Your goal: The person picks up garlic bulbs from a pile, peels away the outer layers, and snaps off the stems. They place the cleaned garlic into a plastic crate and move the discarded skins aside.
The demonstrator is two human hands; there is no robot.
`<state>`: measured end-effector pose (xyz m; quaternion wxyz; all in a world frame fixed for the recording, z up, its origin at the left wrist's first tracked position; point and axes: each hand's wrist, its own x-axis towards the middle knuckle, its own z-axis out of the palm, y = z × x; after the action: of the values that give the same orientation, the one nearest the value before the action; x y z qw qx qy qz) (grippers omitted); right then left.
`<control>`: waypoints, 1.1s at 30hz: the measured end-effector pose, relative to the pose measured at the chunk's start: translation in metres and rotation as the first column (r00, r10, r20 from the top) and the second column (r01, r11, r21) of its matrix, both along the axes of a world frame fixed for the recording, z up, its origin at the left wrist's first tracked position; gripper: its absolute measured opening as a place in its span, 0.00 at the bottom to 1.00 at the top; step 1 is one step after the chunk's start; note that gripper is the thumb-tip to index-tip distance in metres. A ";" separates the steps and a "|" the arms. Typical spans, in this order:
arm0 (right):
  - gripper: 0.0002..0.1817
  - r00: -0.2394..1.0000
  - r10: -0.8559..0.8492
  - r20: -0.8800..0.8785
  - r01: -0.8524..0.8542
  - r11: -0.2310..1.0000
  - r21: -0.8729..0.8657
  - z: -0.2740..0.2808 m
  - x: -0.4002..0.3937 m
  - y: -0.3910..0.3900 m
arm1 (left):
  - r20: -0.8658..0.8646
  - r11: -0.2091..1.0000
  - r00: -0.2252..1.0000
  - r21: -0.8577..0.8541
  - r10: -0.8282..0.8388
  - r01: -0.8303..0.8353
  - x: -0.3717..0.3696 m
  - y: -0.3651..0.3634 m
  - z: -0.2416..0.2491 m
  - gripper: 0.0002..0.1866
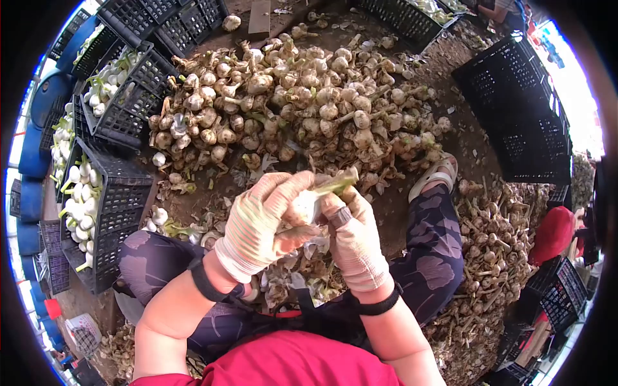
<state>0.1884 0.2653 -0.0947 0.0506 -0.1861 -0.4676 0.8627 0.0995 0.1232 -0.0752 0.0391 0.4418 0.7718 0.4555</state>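
My left hand [261, 215], in a striped, soiled glove, is wrapped round a garlic bulb [305, 207] in front of my lap. The bulb is partly white, and its green-brown stem [338, 183] points up and to the right. On the other side, my right hand [356, 239], also gloved, is closed at the stem, with something grey across its thumb. Both hands meet at the bulb. Beyond them lies a large heap of unpeeled garlic [296, 96] on the ground. Loose skins [283, 283] lie below the hands, between my legs.
Black crates [119, 212] with white garlic stand at the left. Empty-looking black crates [515, 106] stand at the upper right. More garlic [483, 264] covers the ground on the right, near a person in red [552, 235]. Blue barrels [33, 151] line the far left. Another person's arm [494, 13] shows top right.
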 end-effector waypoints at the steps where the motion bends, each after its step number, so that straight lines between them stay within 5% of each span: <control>1: 0.17 0.998 -0.062 -0.009 0.060 0.990 -0.125 0.000 0.002 -0.002 | 0.119 0.998 0.993 0.061 0.001 -0.009 0.003 0.002 -0.003 0.32; 2: 0.18 0.992 -0.126 -0.002 0.124 0.977 -0.175 0.001 0.001 -0.006 | 0.676 0.957 0.735 0.244 -0.054 -0.154 0.007 0.008 -0.006 0.32; 3: 0.18 0.992 -0.129 -0.001 0.126 0.977 -0.172 -0.001 0.003 -0.001 | 0.950 0.882 0.212 0.294 -0.228 -0.367 0.010 0.013 -0.008 0.32; 4: 0.18 0.986 -0.001 -0.165 -0.017 0.994 -0.108 -0.005 0.006 0.007 | 0.949 0.977 0.242 0.176 -0.201 0.119 -0.011 -0.006 -0.001 0.31; 5: 0.18 0.940 0.137 -0.314 -0.151 0.988 -0.022 -0.006 0.007 0.011 | 0.941 0.919 -0.103 0.284 -0.321 -0.272 0.001 0.000 0.007 0.31; 7: 0.15 0.932 0.301 -0.203 -0.327 0.938 -0.111 0.002 0.011 0.020 | 0.904 0.940 -0.272 0.288 -0.330 -0.184 -0.002 0.005 0.010 0.44; 8: 0.13 0.962 0.244 -0.121 -0.259 0.957 -0.134 0.013 0.010 0.019 | 0.966 0.980 -0.168 0.196 -0.198 -0.027 -0.013 -0.010 -0.009 0.43; 9: 0.12 0.982 0.183 -0.038 -0.187 0.971 -0.149 0.022 0.008 0.018 | 0.901 0.958 0.329 0.280 -0.282 0.054 -0.018 -0.001 -0.006 0.39; 11: 0.12 0.996 0.068 0.059 -0.056 0.982 -0.182 0.008 0.003 0.020 | 0.719 0.987 0.692 0.066 0.054 -0.146 -0.024 -0.002 -0.006 0.36; 12: 0.13 0.998 0.026 0.050 -0.019 0.991 -0.136 0.005 0.000 0.019 | 0.617 0.970 0.782 0.132 0.081 -0.204 -0.021 0.001 0.002 0.27; 13: 0.13 0.999 0.022 0.049 -0.015 0.990 -0.138 0.006 0.000 0.018 | 0.220 0.983 0.975 0.170 0.024 -0.063 -0.025 0.005 0.003 0.26; 15: 0.13 0.996 0.078 0.047 -0.080 0.996 0.044 0.011 -0.001 0.013 | 0.110 0.993 0.994 0.116 0.016 -0.029 -0.020 0.010 0.007 0.19; 16: 0.10 0.998 0.035 0.043 -0.045 0.960 0.276 0.001 0.002 0.007 | 0.387 0.995 0.922 0.093 0.007 -0.047 -0.012 0.008 -0.002 0.12; 19: 0.07 0.981 -0.170 0.097 0.143 0.960 0.242 -0.008 -0.009 0.013 | 0.663 0.916 0.709 0.397 -0.240 -0.062 -0.009 0.008 0.003 0.05; 20: 0.04 0.970 -0.113 0.216 0.003 0.892 0.451 -0.007 -0.010 0.018 | 0.699 0.889 0.650 0.451 -0.298 -0.077 -0.010 0.005 0.002 0.06; 21: 0.06 0.999 -0.038 0.036 -0.005 0.610 0.792 -0.017 -0.012 0.015 | 0.672 0.889 0.668 0.457 -0.319 -0.036 -0.014 0.002 0.003 0.06; 23: 0.09 0.938 0.346 0.010 -0.230 0.600 0.766 -0.009 -0.003 0.011 | 0.768 0.830 0.587 0.485 -0.256 -0.274 -0.021 -0.001 -0.003 0.06; 24: 0.10 0.887 0.462 -0.007 -0.424 0.819 0.385 -0.005 0.001 0.010 | 0.907 0.806 0.412 0.310 -0.090 -0.505 -0.029 -0.006 -0.010 0.07; 25: 0.11 0.886 0.427 -0.178 -0.393 0.898 0.198 0.005 0.008 0.013 | 0.892 0.721 0.452 0.313 0.000 -0.619 -0.034 -0.005 -0.017 0.07; 27: 0.11 0.938 -0.016 -0.346 -0.080 0.962 -0.261 0.004 0.019 0.014 | 0.870 0.746 0.421 0.100 0.255 -0.659 -0.049 -0.020 -0.018 0.14; 29: 0.11 0.961 -0.270 -0.065 0.234 0.913 -0.333 -0.011 0.004 0.028 | 0.860 0.710 0.387 0.042 0.333 -0.703 -0.058 -0.028 -0.019 0.12; 30: 0.07 0.859 0.069 -0.507 0.140 0.921 0.363 -0.013 -0.008 0.035 | 0.905 0.678 0.354 0.107 0.237 -0.727 -0.065 -0.036 -0.027 0.11; 31: 0.07 0.998 0.030 0.051 -0.046 0.934 0.355 -0.006 -0.003 0.031 | 0.939 0.638 0.317 0.164 0.133 -0.752 -0.072 -0.043 -0.032 0.11; 33: 0.11 0.956 0.234 0.179 -0.287 0.605 0.743 -0.031 0.004 0.017 | 0.980 0.415 0.198 0.168 0.031 -0.894 -0.106 -0.063 -0.017 0.11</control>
<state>0.1928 0.2826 -0.1258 -0.0168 -0.1046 -0.8097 0.5772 -0.0062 0.0604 -0.0923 0.0900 -0.2056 0.4549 0.8618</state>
